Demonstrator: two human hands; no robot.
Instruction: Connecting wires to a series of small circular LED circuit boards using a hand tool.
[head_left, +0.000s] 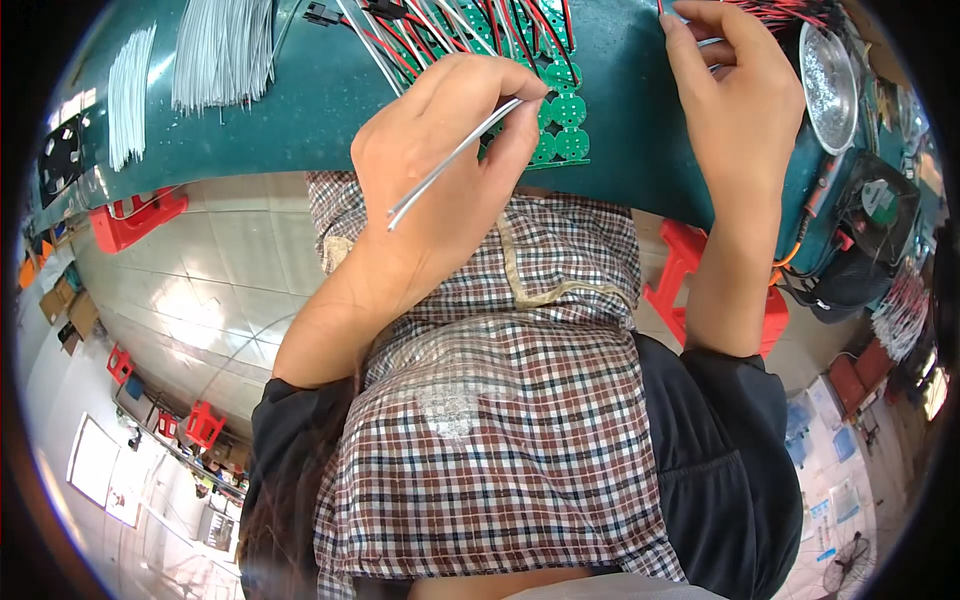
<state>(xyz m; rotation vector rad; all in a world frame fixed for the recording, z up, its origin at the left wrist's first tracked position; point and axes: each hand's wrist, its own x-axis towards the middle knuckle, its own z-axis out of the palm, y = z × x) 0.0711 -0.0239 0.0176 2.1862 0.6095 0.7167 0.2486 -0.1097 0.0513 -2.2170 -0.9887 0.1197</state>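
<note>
My left hand (430, 150) is closed in a pinch, holding thin white wires (450, 168) whose cut ends slant back over the hand toward my wrist. It hovers over the near left side of a panel of round green circuit boards (570, 110). Red, black and white wires (415, 50) lie over the panel's far part, some ending in a black connector (322, 13). My right hand (735, 75) is to the right of the panel, fingers curled together at the top edge. A red tip shows by its thumb, but what it grips is mostly cut off.
Two bundles of white wires, a large one (225, 55) and a smaller one (130, 95), lie at left on the green tabletop (270, 140). At right are a metal dish (829, 88), a soldering iron (824, 185) and red wires (785, 12). Red stools (680, 270) stand below the table.
</note>
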